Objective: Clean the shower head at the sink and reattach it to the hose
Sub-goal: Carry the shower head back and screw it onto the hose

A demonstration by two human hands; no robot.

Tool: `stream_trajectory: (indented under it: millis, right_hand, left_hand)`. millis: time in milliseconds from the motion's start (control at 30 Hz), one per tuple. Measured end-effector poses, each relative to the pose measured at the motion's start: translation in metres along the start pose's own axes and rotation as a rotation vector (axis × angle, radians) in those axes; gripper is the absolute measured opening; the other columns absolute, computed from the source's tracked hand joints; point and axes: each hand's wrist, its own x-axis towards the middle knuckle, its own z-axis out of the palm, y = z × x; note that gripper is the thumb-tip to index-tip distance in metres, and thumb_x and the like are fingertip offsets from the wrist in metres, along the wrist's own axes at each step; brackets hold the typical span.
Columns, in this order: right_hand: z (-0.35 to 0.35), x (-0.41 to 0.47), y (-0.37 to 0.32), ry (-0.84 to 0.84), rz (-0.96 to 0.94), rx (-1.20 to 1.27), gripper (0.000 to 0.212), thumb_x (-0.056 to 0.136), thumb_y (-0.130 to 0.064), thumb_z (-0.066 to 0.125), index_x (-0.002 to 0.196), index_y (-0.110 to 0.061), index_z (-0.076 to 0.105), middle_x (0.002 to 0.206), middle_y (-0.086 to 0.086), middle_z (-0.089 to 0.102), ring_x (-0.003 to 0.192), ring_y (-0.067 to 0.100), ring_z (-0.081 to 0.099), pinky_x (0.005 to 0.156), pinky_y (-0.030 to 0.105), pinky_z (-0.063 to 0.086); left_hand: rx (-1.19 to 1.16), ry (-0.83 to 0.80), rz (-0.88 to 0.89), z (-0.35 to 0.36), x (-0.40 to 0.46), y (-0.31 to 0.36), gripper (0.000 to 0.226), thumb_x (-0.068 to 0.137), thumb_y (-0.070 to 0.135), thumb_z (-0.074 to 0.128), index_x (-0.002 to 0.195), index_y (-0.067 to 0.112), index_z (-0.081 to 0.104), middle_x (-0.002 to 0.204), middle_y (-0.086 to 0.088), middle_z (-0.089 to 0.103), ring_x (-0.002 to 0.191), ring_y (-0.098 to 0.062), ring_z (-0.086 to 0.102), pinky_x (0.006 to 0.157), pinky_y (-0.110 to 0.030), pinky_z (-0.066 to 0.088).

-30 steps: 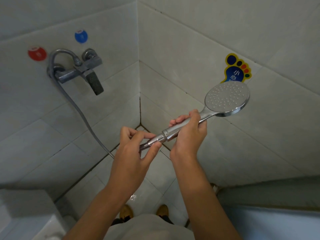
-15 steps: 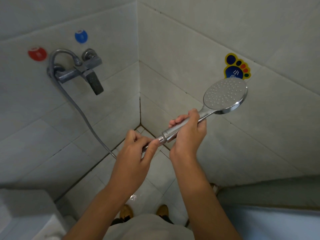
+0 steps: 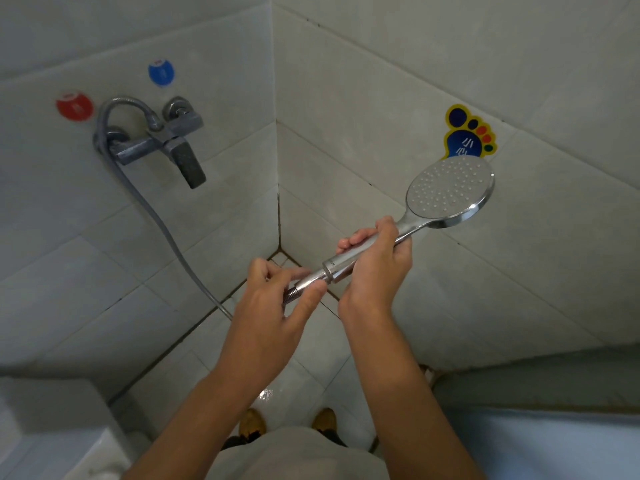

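The chrome shower head points up to the right, its nozzle face turned toward me. My right hand is wrapped around its handle. My left hand pinches the metal nut at the end of the grey hose, right where it meets the bottom of the handle. Some threaded hose end shows below my left fingers. The hose runs from there down behind my left hand and up the left wall to the tap.
A chrome mixer tap is mounted on the left wall under a red sticker and a blue sticker. A foot-shaped sticker is on the right wall. My shoes stand on the wet tiled floor.
My left fingers have shifted around the hose nut, turning at the joint. The shower head has tilted slightly; my right hand kept its grip on the handle.
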Motion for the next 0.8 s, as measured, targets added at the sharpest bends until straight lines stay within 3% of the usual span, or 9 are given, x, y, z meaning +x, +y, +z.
stream_trajectory:
  millis: [67,167,400,500,567,633,800]
  right_hand:
    - [-0.0006,-0.0004,-0.0003,0.001,0.004,0.003,0.012,0.101,-0.022,0.048,0.095,-0.011,0.049,0.059,0.005,0.052,0.050,0.019,0.056,0.056,0.030,0.053]
    - [-0.0016,-0.0013,-0.0005,0.005,0.000,0.004,0.012,0.101,-0.022,0.048,0.095,-0.011,0.049,0.059,0.005,0.052,0.050,0.018,0.056,0.056,0.030,0.053]
    - [-0.0034,-0.0031,-0.0004,0.000,-0.002,0.001,0.014,0.102,-0.022,0.048,0.095,-0.011,0.050,0.059,0.004,0.053,0.051,0.018,0.057,0.056,0.029,0.054]
    - [-0.0032,-0.0027,0.0001,0.000,-0.007,-0.001,0.014,0.102,-0.022,0.048,0.093,-0.011,0.050,0.059,0.004,0.053,0.051,0.018,0.057,0.056,0.030,0.053]
    - [-0.0025,-0.0023,0.0006,0.003,-0.008,-0.002,0.014,0.101,-0.022,0.048,0.093,-0.011,0.049,0.058,0.004,0.052,0.049,0.018,0.056,0.055,0.030,0.053]
    - [-0.0022,-0.0014,0.0009,0.006,-0.008,-0.002,0.013,0.101,-0.021,0.048,0.093,-0.011,0.049,0.058,0.005,0.052,0.049,0.019,0.056,0.055,0.030,0.052]
    - [-0.0023,0.0001,0.0014,0.006,-0.008,-0.003,0.012,0.102,-0.022,0.048,0.098,-0.011,0.051,0.060,0.005,0.053,0.052,0.019,0.057,0.056,0.030,0.054]
  left_hand:
    - [0.024,-0.010,0.026,-0.0002,-0.0003,0.0003,0.054,0.085,0.059,0.036,0.109,0.022,0.066,0.087,0.015,0.037,0.078,-0.003,0.047,0.062,-0.013,0.043]
    - [0.024,0.019,0.024,-0.0005,-0.0009,-0.0018,0.043,0.082,0.056,0.046,0.100,0.022,0.065,0.089,0.014,0.039,0.076,-0.007,0.048,0.057,-0.015,0.042]
    - [0.035,0.034,0.045,0.0013,-0.0033,-0.0046,0.028,0.079,0.033,0.071,0.104,0.029,0.058,0.089,0.016,0.035,0.070,-0.004,0.043,0.054,-0.015,0.038]
    - [0.016,0.003,0.034,0.0021,-0.0033,-0.0034,0.033,0.081,0.046,0.063,0.111,0.035,0.053,0.090,0.016,0.033,0.071,-0.001,0.043,0.058,-0.016,0.038]
    - [0.014,-0.018,0.006,0.0017,-0.0026,-0.0015,0.043,0.082,0.061,0.045,0.115,0.035,0.054,0.093,0.017,0.034,0.077,0.003,0.045,0.059,-0.013,0.039]
    - [0.034,-0.030,0.015,0.0022,-0.0021,-0.0012,0.048,0.086,0.061,0.031,0.109,0.030,0.059,0.092,0.017,0.035,0.081,0.003,0.047,0.058,-0.013,0.039]
    - [0.031,0.001,0.019,0.0018,-0.0002,-0.0046,0.039,0.084,0.054,0.044,0.104,0.025,0.061,0.095,0.016,0.037,0.079,-0.005,0.049,0.058,-0.015,0.043]
